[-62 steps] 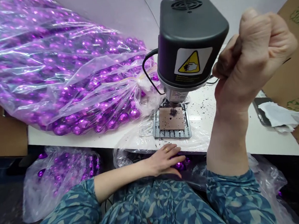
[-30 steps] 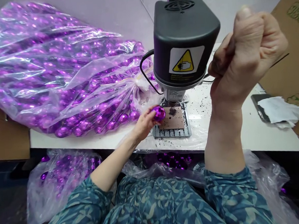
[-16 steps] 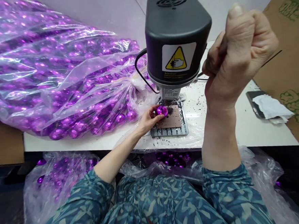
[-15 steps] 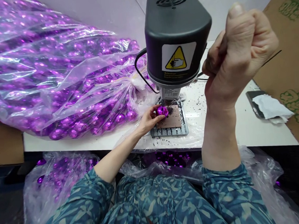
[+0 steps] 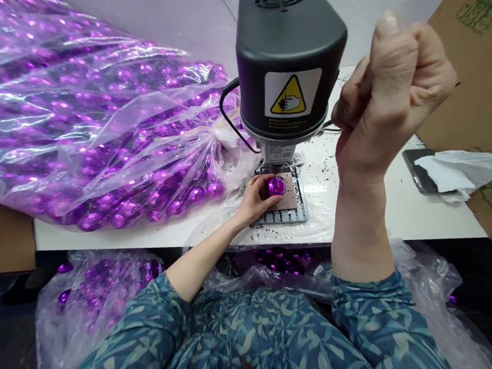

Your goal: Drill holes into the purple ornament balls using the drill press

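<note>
A shiny purple faceted ball (image 5: 276, 186) is held between the thumb and fingers of my left hand (image 5: 259, 199). It sits over a brown square board (image 5: 288, 199) on the slotted metal base (image 5: 285, 217), below the head of a black bench drill press (image 5: 289, 52). Dark shavings lie around the base. My right hand (image 5: 395, 90) is raised at the right side of the drill press head, curled into a fist. Whatever it grips is hidden behind the fingers.
A large clear bag (image 5: 99, 127) full of purple balls lies at the left of the white table (image 5: 433, 216). Another bag (image 5: 97, 296) of them hangs below the edge. A phone (image 5: 422, 175) under white paper (image 5: 459, 170) and a cardboard box (image 5: 474, 78) stand right.
My left hand has come up from below the table edge with a purple ball and moved it rightward onto the board under the drill. My right fist keeps its place beside the drill head.
</note>
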{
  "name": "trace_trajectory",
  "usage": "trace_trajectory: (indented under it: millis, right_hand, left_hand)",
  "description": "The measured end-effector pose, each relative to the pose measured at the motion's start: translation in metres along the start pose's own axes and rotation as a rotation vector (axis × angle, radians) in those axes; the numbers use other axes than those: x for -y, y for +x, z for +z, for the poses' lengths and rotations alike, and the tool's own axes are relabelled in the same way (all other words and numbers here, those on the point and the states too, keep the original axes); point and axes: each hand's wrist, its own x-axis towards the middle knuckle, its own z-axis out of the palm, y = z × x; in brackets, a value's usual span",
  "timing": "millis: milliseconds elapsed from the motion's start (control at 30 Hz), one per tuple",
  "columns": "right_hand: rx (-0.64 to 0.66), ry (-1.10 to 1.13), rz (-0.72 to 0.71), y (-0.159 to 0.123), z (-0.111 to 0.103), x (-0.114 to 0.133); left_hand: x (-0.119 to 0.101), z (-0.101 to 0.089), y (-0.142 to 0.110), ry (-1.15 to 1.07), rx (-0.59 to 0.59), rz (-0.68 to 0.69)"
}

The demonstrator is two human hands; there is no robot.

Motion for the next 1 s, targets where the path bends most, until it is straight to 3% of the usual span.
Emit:
trace_trajectory:
  millis: [367,500,700,1000]
  right_hand:
    - [-0.076,-0.083,-0.113,-0.039,-0.013,0.01]
    - [-0.1,-0.143,-0.165,-0.05,-0.02,0.002]
    - [-0.157,-0.045,-0.306,-0.053,-0.026,-0.017]
    - [-0.197,-0.146,-0.316,-0.066,-0.042,-0.034]
  left_hand:
    - [0.0,0.002,-0.002,-0.003,-0.012,-0.003]
    - [0.0,0.002,-0.002,-0.003,-0.006,0.016]
    - [0.001,0.002,-0.003,0.013,-0.009,0.006]
    - [0.001,0.002,-0.003,-0.002,-0.008,0.005]
